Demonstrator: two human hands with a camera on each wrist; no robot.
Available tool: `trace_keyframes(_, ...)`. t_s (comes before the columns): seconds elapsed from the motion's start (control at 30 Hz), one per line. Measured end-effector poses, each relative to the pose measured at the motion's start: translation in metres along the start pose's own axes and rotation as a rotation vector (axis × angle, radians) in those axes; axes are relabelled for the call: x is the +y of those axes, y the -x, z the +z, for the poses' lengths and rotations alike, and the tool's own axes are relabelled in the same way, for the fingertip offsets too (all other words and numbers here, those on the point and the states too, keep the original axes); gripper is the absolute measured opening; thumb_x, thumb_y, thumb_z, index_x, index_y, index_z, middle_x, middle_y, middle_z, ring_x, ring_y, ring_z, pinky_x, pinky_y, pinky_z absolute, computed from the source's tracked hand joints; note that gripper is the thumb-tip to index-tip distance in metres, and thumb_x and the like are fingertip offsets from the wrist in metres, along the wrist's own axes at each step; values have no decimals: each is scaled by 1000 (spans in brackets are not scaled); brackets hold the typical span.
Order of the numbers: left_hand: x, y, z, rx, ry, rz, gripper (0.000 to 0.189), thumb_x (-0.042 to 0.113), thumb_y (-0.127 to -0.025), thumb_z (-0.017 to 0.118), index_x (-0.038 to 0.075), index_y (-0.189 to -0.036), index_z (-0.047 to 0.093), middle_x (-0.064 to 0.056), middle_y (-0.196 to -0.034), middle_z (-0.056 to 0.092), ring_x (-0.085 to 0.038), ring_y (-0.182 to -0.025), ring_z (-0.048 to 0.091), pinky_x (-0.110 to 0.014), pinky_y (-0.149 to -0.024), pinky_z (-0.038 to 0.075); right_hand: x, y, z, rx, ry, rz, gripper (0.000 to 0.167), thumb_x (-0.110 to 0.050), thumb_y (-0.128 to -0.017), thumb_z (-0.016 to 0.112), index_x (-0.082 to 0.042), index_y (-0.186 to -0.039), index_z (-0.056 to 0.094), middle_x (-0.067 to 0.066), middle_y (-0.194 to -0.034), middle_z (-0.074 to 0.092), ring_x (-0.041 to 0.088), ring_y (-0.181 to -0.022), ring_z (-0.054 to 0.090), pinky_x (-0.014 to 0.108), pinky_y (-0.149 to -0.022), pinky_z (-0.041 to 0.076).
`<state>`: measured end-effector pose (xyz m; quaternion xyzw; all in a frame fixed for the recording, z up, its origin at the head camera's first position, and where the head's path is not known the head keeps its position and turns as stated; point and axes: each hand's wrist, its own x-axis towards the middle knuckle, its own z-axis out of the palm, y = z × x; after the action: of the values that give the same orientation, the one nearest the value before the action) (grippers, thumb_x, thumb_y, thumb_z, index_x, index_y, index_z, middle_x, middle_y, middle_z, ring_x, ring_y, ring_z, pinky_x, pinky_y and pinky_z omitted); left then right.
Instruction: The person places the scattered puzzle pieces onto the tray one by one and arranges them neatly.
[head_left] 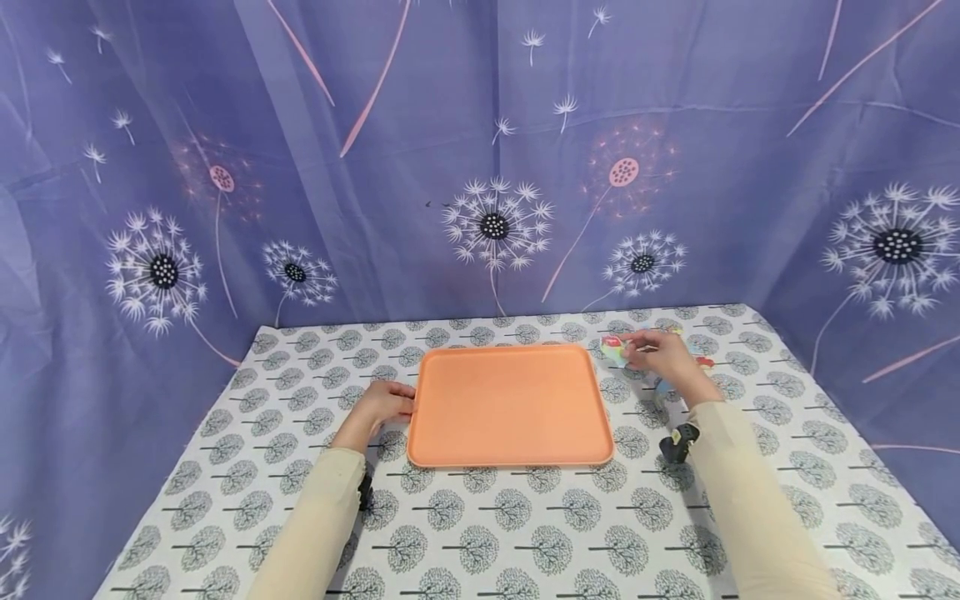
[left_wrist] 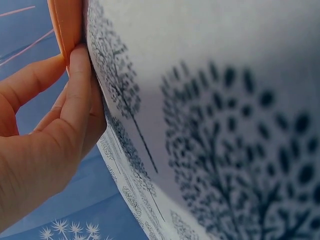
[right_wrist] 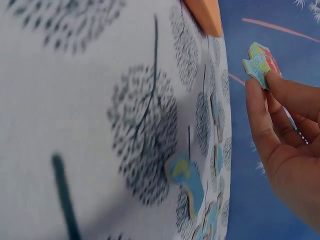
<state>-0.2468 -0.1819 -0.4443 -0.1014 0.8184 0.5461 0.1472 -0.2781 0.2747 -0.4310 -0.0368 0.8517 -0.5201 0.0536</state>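
An orange rectangular tray (head_left: 510, 408) lies on the table. My left hand (head_left: 386, 402) is at its left edge; in the left wrist view, thumb and fingers pinch the tray's rim (left_wrist: 67, 25). My right hand (head_left: 662, 357), beyond the tray's right side, holds a jigsaw puzzle piece (right_wrist: 260, 62) between thumb and fingertips. Light blue, yellow-green and red print shows on that piece. Below the right hand, a curved blue puzzle piece (right_wrist: 187, 180) with a yellow-green patch lies on the cloth. Several more pieces beside it are partly hidden by the hand in the head view.
A white cloth (head_left: 480, 542) printed with grey trees covers the table. Behind and at both sides hangs a purple-blue curtain (head_left: 390, 233) with dandelions. A small red puzzle piece (head_left: 705, 362) shows just right of the right hand. Each wrist wears a black camera (head_left: 678, 443).
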Motion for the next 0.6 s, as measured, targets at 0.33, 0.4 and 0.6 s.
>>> trace_keyframes(0.33, 0, 0, 0, -1, -6, 5, 32, -8, -84, 64, -12, -115, 60, -23, -102, 65, -21, -75, 69, -33, -75, 62, -14, -10, 15, -18, -32, -11, 49, -11, -92, 64, -6, -139, 50, 24, -118, 57, 37, -105, 61, 45, -94, 54)
trace_keyframes(0.4, 0, 0, 0, 3, -7, 7, 32, -8, -83, 65, -12, -115, 61, -23, -102, 65, -21, -76, 69, -33, -75, 62, -16, -12, 17, -26, -37, -21, 49, -12, -92, 64, -5, -139, 50, 25, -121, 57, 37, -105, 62, 46, -95, 54)
trace_keyframes(0.6, -1, -2, 0, 7, -16, 14, 30, -7, -83, 66, -11, -112, 62, -20, -99, 65, -19, -74, 68, -33, -75, 62, -23, -19, 24, -45, -82, -28, 47, -7, -92, 64, -1, -136, 50, 26, -119, 57, 35, -102, 63, 47, -95, 53)
